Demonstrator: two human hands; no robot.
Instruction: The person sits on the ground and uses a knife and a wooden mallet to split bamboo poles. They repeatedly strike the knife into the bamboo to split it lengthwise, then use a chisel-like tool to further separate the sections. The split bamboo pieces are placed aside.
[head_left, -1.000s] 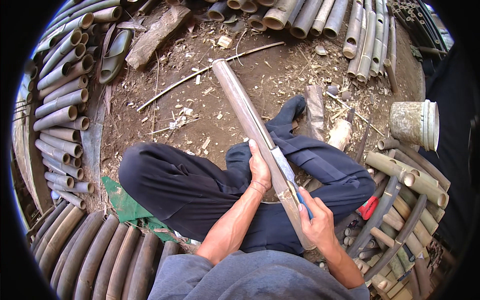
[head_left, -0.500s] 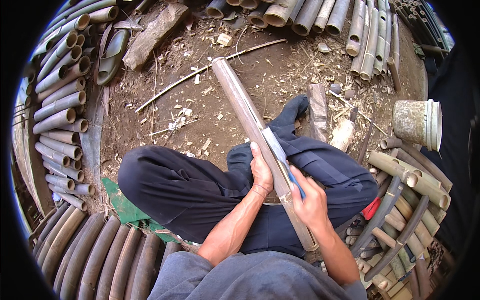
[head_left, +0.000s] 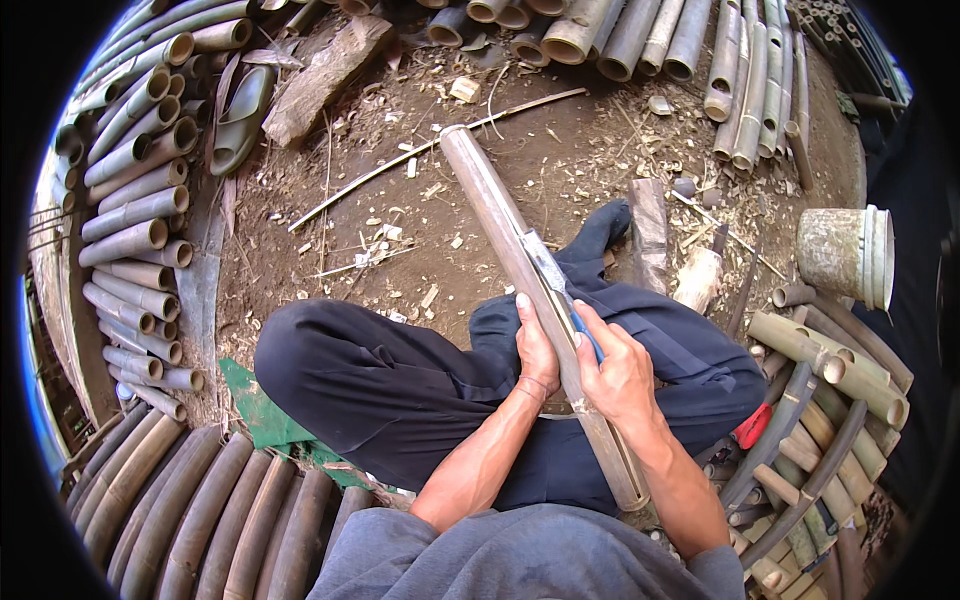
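Note:
A long brown bamboo tube (head_left: pixel 487 189) lies slantwise over my crossed legs, its far end up and to the left, its near end close to my shirt. My left hand (head_left: pixel 536 352) is wrapped round its left side near the middle, thumb on top. In my right hand (head_left: pixel 618 368) is a blue-handled tool (head_left: pixel 583 328) with a flat metal blade, fingers closed round the handle. The blade rests lengthwise against a slit in the tube's upper side, its tip pointing toward the far end. Whether the edge bites into the bamboo I cannot tell.
Bamboo tubes are stacked at left (head_left: pixel 135 237), lower left and far right. Cut bamboo pieces (head_left: pixel 800 337) pile up at right beside a dirty white bucket (head_left: pixel 846 256). Wood chips, a thin strip (head_left: pixel 400 160) and a wood block (head_left: pixel 330 78) lie on the dirt floor (head_left: pixel 400 120).
My right hand has slid the blade up the tube, toward its far end. The left hand keeps its place on the tube. The whole view has shifted slightly.

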